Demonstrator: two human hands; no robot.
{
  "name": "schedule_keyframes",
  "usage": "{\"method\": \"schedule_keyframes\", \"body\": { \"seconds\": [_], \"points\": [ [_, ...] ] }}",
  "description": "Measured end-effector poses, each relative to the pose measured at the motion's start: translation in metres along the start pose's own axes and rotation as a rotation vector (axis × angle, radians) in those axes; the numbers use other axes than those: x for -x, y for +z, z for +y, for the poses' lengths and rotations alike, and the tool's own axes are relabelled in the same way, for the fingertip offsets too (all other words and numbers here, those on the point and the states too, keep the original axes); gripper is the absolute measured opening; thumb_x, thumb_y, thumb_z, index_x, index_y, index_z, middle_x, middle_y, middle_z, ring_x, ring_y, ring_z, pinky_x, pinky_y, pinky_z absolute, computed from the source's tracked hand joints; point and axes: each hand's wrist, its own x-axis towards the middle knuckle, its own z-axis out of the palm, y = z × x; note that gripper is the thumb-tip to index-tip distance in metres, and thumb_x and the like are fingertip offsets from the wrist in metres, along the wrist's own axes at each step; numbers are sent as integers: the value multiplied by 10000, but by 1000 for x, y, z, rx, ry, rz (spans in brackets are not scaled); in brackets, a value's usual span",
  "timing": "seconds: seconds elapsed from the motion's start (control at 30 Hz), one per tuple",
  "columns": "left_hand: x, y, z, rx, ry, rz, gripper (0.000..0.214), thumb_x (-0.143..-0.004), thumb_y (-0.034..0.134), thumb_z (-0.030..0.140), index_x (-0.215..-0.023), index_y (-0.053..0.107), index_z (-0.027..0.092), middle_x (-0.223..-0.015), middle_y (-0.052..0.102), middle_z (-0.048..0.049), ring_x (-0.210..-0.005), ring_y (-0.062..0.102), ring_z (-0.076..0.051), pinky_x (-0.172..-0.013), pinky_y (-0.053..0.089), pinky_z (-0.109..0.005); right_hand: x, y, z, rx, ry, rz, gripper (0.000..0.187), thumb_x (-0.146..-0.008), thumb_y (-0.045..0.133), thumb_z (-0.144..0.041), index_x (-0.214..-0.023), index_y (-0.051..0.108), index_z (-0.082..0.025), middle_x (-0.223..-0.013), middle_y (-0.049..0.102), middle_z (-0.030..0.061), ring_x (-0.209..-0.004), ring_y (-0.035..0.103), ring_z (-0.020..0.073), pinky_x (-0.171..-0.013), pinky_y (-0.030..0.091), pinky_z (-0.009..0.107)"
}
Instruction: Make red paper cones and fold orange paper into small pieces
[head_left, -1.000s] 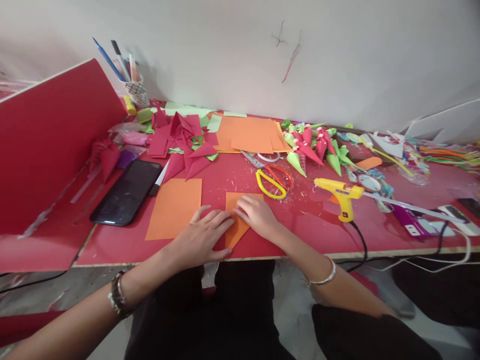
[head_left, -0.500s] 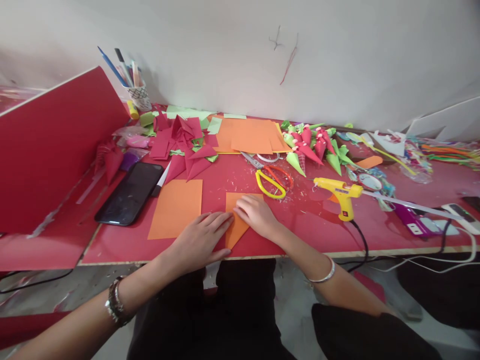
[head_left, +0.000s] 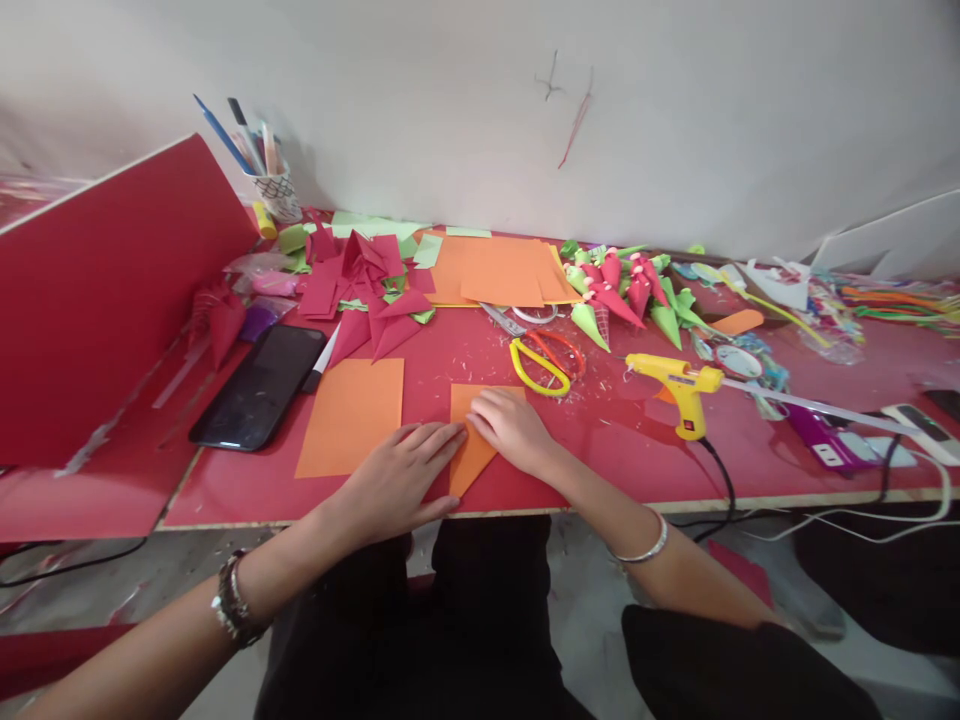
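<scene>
One folded orange paper (head_left: 471, 465) beneath left hand (head_left: 396, 482) and right hand (head_left: 514, 430)

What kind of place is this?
Probably a paper-craft worktable: the left hand and right hand press a folded orange paper, with scissors, a glue gun and paper cones on the table.

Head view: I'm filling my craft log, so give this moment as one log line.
left hand: flat on pointed orange paper | right hand: pressing same paper | scissors: beyond it, untouched
</scene>
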Motion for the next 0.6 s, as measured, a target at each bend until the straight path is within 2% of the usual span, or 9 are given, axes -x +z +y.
{"method": "schedule_keyframes", "body": {
  "seconds": [0.17, 0.27, 0.4, 0.6],
  "points": [
    [0, 0, 0, 4, -2, -4, 616, -846, 332, 513, -1342, 289, 148, -1342, 400, -97, -1181, 385, -238, -977, 279, -353, 0, 0, 0, 1, 3, -11, 202, -875, 403, -205, -692, 481, -169, -707, 524, 20, -704, 472, 142, -648, 324, 245],
    [2, -1, 0, 0, 20, -38, 547, -861, 331, 484, -1337, 304, 215, -1349, 394, -83, -1204, 369, -237, -987, 271, -369, 0, 0, 0, 1, 6, -9, 203, -874, 407, -207, -690, 484, -168, -704, 527, 19, -696, 468, 140, -642, 318, 244],
    [8, -3, -5, 12, 93, -74, 453, -875, 334, 459, -1309, 330, 329, -1405, 315, -48, -1256, 318, -224, -1017, 235, -388, 0, 0, 1, -4, 0, -5, 205, -874, 409, -210, -689, 487, -167, -699, 526, 16, -690, 466, 138, -636, 312, 243],
    [16, -13, -15, 73, 202, -99, 432, -864, 376, 458, -1286, 356, 371, -1432, 260, -30, -1275, 300, -211, -1040, 204, -394, -1, 1, 1, -4, -13, 1, 206, -878, 404, -218, -697, 492, -170, -699, 526, 14, -685, 462, 138, -638, 307, 246]
  ]
}}
